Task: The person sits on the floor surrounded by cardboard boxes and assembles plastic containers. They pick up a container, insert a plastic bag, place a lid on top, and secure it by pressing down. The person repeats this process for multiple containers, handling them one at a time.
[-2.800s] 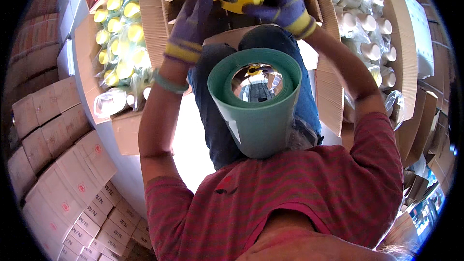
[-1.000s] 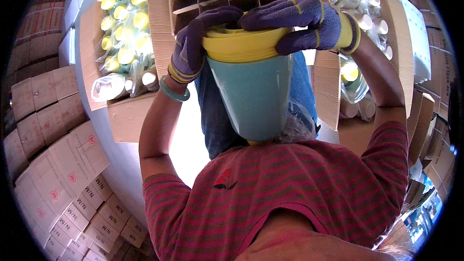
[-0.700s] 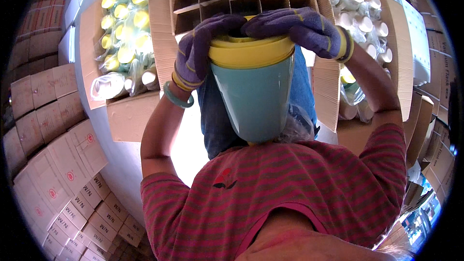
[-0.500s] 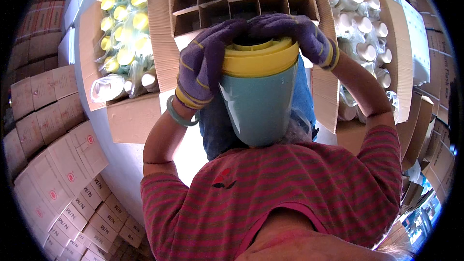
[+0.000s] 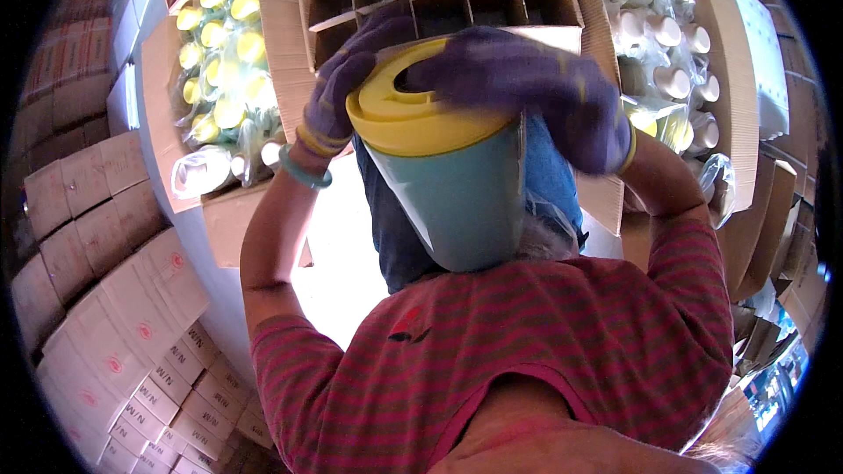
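A light blue tapered container (image 5: 443, 197) with a yellow lid (image 5: 386, 110) stands between my body and the boxes, its lid tipped toward the left. The lid has a round dark opening. My left hand (image 5: 347, 79), in a purple knitted glove, is wrapped round the lid's left and far rim. Above the lid, my right hand (image 5: 544, 88) in a matching glove is smeared by motion. Its fingertips lie at the dark opening, and whether they grip the lid is unclear. A pale green bangle (image 5: 305, 168) circles my left wrist.
Beyond the container stands an open carton with cardboard dividers (image 5: 439, 9), holding a few bottles. At left, a carton holds yellow-capped bottles (image 5: 230, 111); at right, another holds pale-capped bottles (image 5: 672, 82). Stacked cartons (image 5: 123, 307) line the left side. Clear plastic (image 5: 544, 237) lies behind the container.
The container's top has swung left and tilted. My left hand has moved left with it. My right hand has come from the far rim toward me, over the lid.
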Demonstrator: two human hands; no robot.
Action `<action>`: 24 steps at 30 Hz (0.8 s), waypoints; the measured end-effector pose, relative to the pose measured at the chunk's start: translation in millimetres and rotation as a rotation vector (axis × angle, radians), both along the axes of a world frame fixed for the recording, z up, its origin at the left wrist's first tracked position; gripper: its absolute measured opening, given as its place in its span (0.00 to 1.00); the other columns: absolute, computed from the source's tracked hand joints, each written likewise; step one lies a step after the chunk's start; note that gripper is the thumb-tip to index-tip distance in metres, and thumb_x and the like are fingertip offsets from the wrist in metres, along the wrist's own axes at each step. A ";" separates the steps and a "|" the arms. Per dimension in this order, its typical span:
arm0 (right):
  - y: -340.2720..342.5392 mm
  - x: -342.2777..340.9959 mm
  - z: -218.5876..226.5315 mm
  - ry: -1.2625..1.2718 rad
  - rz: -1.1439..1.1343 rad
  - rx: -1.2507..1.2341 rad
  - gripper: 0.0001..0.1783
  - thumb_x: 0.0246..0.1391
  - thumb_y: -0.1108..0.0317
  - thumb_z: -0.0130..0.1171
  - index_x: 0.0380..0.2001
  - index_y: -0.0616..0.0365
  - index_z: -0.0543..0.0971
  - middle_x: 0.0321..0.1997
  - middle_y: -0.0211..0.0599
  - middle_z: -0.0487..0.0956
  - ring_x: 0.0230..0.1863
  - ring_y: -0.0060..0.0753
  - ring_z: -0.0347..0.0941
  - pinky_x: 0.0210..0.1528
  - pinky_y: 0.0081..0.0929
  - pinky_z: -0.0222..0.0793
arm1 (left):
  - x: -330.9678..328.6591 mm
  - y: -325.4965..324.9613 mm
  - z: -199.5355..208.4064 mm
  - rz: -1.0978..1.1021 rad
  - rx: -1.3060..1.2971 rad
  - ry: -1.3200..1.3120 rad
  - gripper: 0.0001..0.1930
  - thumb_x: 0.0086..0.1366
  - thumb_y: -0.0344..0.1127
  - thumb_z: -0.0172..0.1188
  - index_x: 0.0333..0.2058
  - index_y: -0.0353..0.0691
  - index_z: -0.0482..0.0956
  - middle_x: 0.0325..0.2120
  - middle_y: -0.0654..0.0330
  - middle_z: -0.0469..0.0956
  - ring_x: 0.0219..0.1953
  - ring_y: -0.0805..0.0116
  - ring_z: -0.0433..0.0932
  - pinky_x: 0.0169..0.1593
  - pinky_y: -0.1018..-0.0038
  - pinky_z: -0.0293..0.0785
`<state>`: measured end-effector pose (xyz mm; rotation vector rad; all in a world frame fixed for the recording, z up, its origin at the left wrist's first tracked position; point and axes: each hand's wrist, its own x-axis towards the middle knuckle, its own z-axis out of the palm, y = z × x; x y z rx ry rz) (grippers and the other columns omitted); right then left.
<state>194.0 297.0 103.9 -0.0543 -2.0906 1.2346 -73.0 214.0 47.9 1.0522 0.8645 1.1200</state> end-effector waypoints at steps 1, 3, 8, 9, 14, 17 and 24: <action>5.0 0.0 -7.8 0.000 -0.036 -0.142 0.25 0.68 0.56 0.36 0.53 0.60 0.75 0.54 0.46 0.77 0.55 0.40 0.74 0.58 0.37 0.67 | 13.8 -1.9 26.9 0.047 0.021 -0.057 0.28 0.72 0.47 0.39 0.60 0.31 0.66 0.62 0.47 0.63 0.64 0.58 0.64 0.64 0.66 0.62; 2.1 -6.2 -26.2 -0.041 -0.014 -0.502 0.27 0.68 0.51 0.36 0.52 0.62 0.75 0.53 0.44 0.77 0.52 0.34 0.75 0.57 0.34 0.69 | 31.9 -4.3 54.3 0.048 0.088 0.062 0.29 0.72 0.50 0.39 0.61 0.32 0.64 0.62 0.47 0.63 0.63 0.58 0.65 0.64 0.66 0.62; 3.6 -8.6 -18.0 0.079 0.085 -0.173 0.32 0.67 0.45 0.37 0.52 0.64 0.75 0.52 0.44 0.78 0.54 0.34 0.74 0.58 0.34 0.68 | 8.9 1.9 9.1 0.035 0.156 0.188 0.27 0.74 0.48 0.38 0.61 0.34 0.64 0.63 0.50 0.62 0.64 0.58 0.63 0.67 0.66 0.58; -0.9 -9.3 -31.2 0.073 0.070 -0.340 0.33 0.67 0.45 0.37 0.52 0.64 0.75 0.52 0.44 0.78 0.54 0.35 0.74 0.59 0.34 0.68 | 10.4 7.2 15.4 0.064 0.126 0.062 0.27 0.74 0.47 0.37 0.62 0.33 0.63 0.63 0.49 0.62 0.64 0.59 0.63 0.67 0.66 0.59; 0.3 -17.2 -15.0 0.080 -0.037 0.066 0.31 0.69 0.48 0.34 0.54 0.63 0.74 0.55 0.43 0.76 0.58 0.34 0.71 0.64 0.33 0.62 | 11.9 5.3 45.8 0.018 0.363 0.431 0.32 0.69 0.53 0.42 0.58 0.29 0.68 0.61 0.45 0.65 0.65 0.53 0.60 0.68 0.62 0.52; -6.8 -14.7 -37.0 0.103 0.032 -0.677 0.30 0.69 0.48 0.35 0.55 0.63 0.73 0.55 0.44 0.77 0.56 0.33 0.73 0.60 0.29 0.67 | 19.3 3.0 56.1 0.103 0.270 0.186 0.31 0.69 0.53 0.43 0.57 0.28 0.69 0.60 0.45 0.66 0.64 0.54 0.63 0.67 0.63 0.55; -10.6 -16.5 -33.7 0.090 -0.201 0.051 0.21 0.65 0.59 0.45 0.48 0.66 0.75 0.46 0.51 0.79 0.48 0.46 0.77 0.52 0.36 0.71 | 16.3 3.4 29.5 -0.092 0.222 0.055 0.25 0.72 0.45 0.42 0.56 0.28 0.70 0.58 0.43 0.68 0.59 0.56 0.70 0.62 0.62 0.65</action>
